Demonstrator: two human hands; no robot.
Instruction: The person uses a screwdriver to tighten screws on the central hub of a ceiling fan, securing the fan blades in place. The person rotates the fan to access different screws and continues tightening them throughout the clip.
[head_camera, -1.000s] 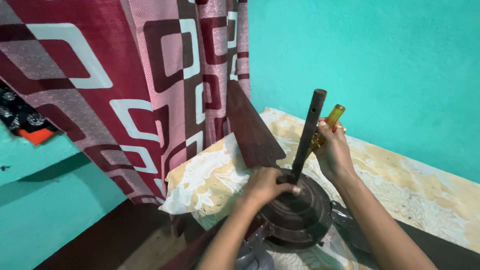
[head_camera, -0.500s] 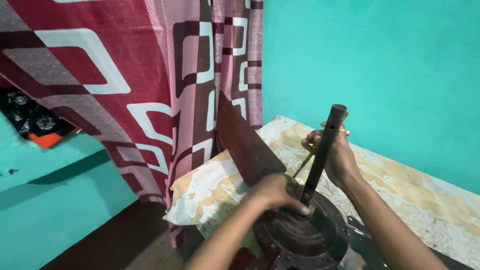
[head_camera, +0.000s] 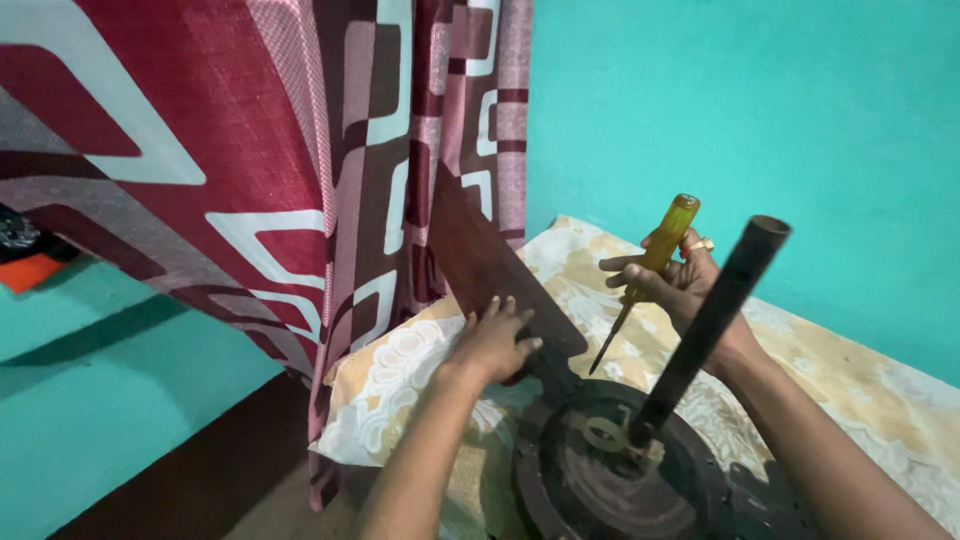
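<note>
the turquoise wall fills the back of the room, and a big maroon curtain with white and pink squarish patterns hangs down at the left. below them lies a cream and yellow floral cloth spread over the surface where the work sits. on that cloth rests a dark, rusty round fan motor, low in the middle of the view, with a dark pipe-like rod rising tilted from its centre toward the upper right. a dark brown fan blade juts from the motor's left side, slanting up toward the curtain. the left hand lies on the lower part of that blade, fingers spread flat against it rather than wrapped around. the right hand, just behind the rod, is closed around a screwdriver with a yellow see-through handle, its thin shaft pointing down-left, the tip hanging above the cloth near the blade's root, not touching the motor. a ring shows on one right finger.
</note>
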